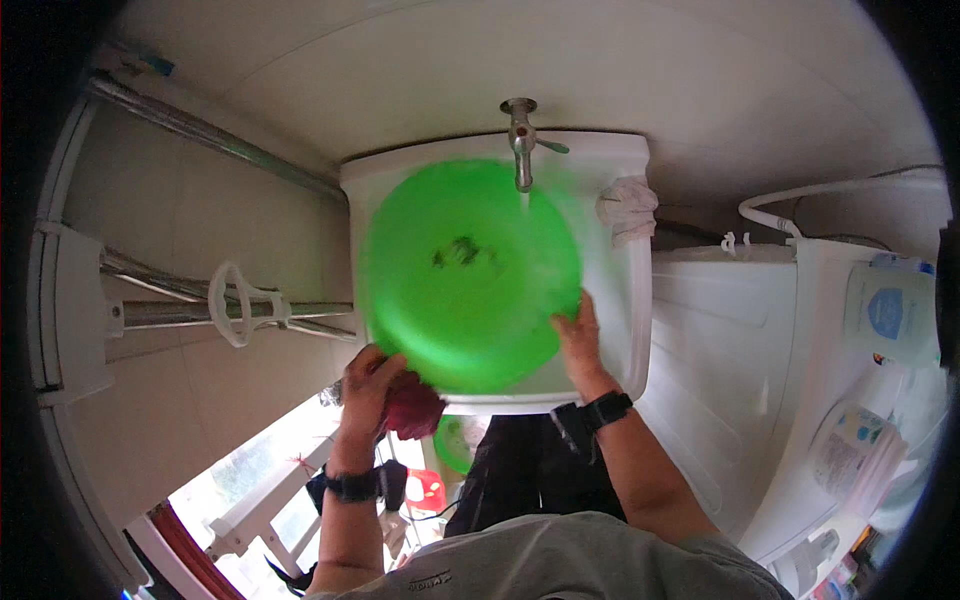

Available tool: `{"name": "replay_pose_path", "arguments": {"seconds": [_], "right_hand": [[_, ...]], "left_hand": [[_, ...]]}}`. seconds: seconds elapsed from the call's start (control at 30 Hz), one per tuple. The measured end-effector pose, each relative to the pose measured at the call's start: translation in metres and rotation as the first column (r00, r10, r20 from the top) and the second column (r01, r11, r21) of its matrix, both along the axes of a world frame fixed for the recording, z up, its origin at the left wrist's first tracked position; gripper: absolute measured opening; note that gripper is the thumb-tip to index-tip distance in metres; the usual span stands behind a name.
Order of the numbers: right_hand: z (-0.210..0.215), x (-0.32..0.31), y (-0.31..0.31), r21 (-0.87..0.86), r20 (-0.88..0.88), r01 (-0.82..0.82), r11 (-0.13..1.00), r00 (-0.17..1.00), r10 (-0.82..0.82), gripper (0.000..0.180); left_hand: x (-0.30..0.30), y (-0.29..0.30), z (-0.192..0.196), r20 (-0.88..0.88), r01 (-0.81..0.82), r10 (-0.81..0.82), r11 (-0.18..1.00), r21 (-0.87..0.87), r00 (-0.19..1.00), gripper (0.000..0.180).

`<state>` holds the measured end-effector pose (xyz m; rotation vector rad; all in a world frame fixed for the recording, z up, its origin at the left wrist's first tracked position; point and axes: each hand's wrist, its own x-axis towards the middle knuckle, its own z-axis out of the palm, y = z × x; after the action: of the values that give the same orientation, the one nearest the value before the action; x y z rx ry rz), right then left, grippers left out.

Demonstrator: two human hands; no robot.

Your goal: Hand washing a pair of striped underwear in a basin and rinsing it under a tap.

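Shows round basin (450,335) ahead, clamped at near-right rim by right hand (580,345), met at near-left by left hand (368,385) gripping cloth (414,408).

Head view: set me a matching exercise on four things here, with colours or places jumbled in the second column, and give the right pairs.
Column one
1. Large basin
2. Dark red cloth
3. Tap
4. Pale rag

Column two
A. Draped over the right rim of the white sink
B. Fixed to the wall
C. Bright green
D. Held in the left hand

Right pairs: 1-C, 2-D, 3-B, 4-A
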<state>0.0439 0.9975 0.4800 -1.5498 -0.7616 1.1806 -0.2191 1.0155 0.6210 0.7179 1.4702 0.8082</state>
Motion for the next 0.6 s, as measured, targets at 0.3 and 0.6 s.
{"name": "replay_pose_path", "arguments": {"seconds": [0.3, 0.6], "right_hand": [[-0.023, -0.02, -0.041, -0.35, -0.877, -0.582, 0.734, 0.479, -0.039, 0.018], [-0.046, 0.007, -0.018, -0.382, -0.534, -0.026, 0.924, 0.822, -0.198, 0.037]], "left_hand": [[0.053, 0.035, 0.08, -0.033, 0.299, -0.297, 0.952, 0.063, 0.954, 0.031], [0.031, 0.043, 0.032, -0.024, 0.32, -0.322, 0.945, -0.063, 0.946, 0.036]]}}
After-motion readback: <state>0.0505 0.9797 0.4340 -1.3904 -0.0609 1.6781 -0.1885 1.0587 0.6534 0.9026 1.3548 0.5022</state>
